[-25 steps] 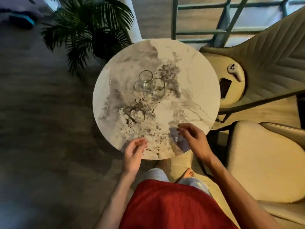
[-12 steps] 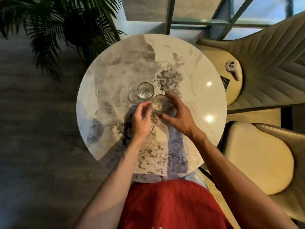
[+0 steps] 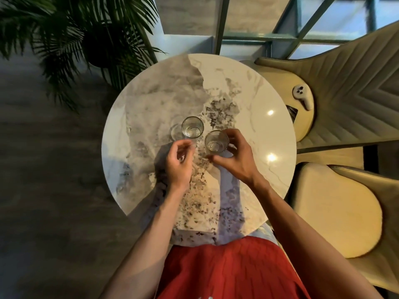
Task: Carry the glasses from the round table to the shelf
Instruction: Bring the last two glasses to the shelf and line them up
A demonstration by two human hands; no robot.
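The right hand (image 3: 235, 160) had its fingers (image 3: 231, 134) and thumb curled round the near glass (image 3: 216, 141) at the middle of the round table (image 3: 151, 93). The left hand (image 3: 179, 164) was just beside the far glass (image 3: 192, 127), fingers loosely bent, holding nothing

The person wears a red garment (image 3: 228, 270) with fine lengthwise ribs across the lap; a strip of pale blue-grey cloth (image 3: 267, 231) shows just past its far edge. The left forearm (image 3: 155, 229) and right forearm (image 3: 287, 216) are bare along their whole visible length.
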